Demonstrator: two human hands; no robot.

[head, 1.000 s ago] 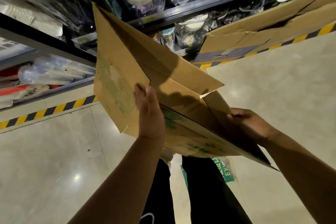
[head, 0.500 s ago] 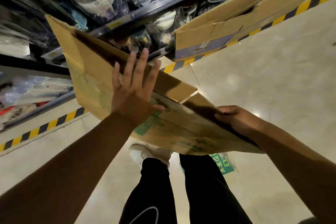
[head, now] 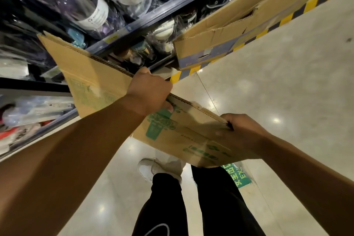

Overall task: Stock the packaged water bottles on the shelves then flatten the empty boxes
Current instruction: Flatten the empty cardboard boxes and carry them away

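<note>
Cardboard box (head: 99,86): held in the air in front of the shelves (head: 162,11), above the person's legs, its panels now folded almost flat together. Left hand (head: 151,90): half a second ago it lay open, fingers spread on the upper panel; the fingers now curl over the top edge, thumb on the green-printed face. Right hand (head: 243,130): grips the right end as before, fingers hooked over the edge. Packaged bottles (head: 90,9) fill the shelves; a second box (head: 220,44) stands open at the shelf base.
</note>
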